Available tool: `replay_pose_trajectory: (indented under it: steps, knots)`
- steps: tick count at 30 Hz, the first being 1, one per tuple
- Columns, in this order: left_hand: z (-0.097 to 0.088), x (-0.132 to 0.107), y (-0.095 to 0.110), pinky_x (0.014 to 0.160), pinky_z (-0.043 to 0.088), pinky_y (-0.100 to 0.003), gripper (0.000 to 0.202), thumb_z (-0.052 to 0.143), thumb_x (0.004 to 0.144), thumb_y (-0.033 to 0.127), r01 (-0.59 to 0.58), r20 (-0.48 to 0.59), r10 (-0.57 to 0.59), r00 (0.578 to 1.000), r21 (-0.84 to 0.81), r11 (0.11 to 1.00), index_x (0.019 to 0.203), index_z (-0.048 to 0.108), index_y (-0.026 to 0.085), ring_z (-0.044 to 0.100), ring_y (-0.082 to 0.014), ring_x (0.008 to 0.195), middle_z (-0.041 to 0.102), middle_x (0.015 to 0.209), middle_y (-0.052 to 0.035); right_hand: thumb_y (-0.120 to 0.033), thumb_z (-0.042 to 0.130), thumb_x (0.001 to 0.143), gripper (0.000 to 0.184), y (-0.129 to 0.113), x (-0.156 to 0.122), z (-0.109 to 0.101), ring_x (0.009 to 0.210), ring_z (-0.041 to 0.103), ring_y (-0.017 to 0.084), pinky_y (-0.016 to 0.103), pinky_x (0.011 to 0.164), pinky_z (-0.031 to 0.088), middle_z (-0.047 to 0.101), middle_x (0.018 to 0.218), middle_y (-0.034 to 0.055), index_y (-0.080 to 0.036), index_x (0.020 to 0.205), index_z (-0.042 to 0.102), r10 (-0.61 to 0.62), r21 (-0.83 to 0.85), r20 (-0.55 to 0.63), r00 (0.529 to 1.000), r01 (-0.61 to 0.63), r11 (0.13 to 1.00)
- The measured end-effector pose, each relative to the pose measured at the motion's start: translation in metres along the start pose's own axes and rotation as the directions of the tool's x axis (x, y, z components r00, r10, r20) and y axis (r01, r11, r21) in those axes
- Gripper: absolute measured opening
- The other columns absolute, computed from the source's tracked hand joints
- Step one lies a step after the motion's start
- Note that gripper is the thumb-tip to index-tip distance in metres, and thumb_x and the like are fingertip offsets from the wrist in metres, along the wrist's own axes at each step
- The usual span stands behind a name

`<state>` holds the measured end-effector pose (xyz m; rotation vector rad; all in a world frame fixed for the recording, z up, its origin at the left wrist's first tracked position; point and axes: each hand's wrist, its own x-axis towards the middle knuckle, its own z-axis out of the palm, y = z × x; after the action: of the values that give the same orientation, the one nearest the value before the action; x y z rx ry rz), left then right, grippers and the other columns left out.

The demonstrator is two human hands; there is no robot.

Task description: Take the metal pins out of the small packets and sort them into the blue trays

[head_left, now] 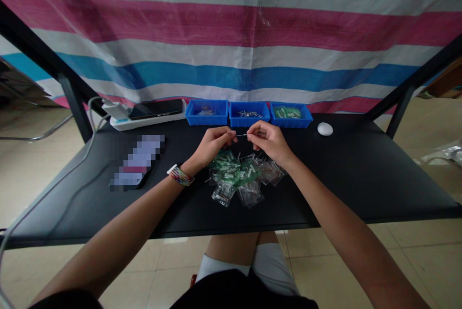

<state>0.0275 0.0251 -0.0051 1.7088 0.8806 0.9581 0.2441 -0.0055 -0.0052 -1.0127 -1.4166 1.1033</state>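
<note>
Between my two hands stretches a thin metal pin (241, 135), held level just in front of the blue bins. Its left end is pinched by my left hand (216, 143), which is closed, a woven band on that wrist. My right hand (266, 139) is closed too, fingertips pinching the pin's right end. Below both hands lies a pile of small clear and green plastic packets (236, 174) with small metal and pale pieces in them. Right behind my hands, the middle blue bin (249, 121) contains loose metal pins (250, 113).
A left blue bin (207, 120) holds clear packets, and a right blue bin (292, 123) holds green ones. A white power strip (144, 122) carries a dark phone (156, 109). Another phone, its screen blurred (139, 160), lies left. A white oval object (325, 129) sits right.
</note>
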Motion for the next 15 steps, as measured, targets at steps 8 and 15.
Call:
replay_pose_trajectory:
  steps: [8, 15]
  knots:
    - [0.0054, -0.0016, 0.0021, 0.061, 0.037, -0.026, 0.026, 0.078, 0.086, 0.042, -0.08, -0.046, 0.077, 0.996, -0.051, 0.996, 0.084, 0.068, 0.017, 0.049, -0.0128, 0.065, 0.058, 0.072, 0.0005, -0.041, 0.081, 0.08, 0.029, 0.0018, 0.0016, -0.0011, 0.051, 0.06, 0.009, 0.023, 0.048, 0.049, 0.07, 0.079, -0.0014, -0.02, 0.094, 0.067, 0.064, 0.069, -0.012, 0.998, -0.063, 0.996]
    - [0.0067, -0.0018, 0.0021, 0.058, 0.029, -0.027, 0.024, 0.081, 0.084, 0.037, -0.103, -0.118, 0.097, 0.988, -0.045, 0.994, 0.081, 0.065, 0.019, 0.039, -0.0115, 0.059, 0.044, 0.065, 0.0045, -0.047, 0.08, 0.081, 0.03, -0.0028, -0.0001, -0.0031, 0.055, 0.062, 0.01, 0.021, 0.05, 0.051, 0.072, 0.079, -0.0004, -0.021, 0.09, 0.066, 0.155, 0.129, -0.033, 0.987, -0.15, 0.98]
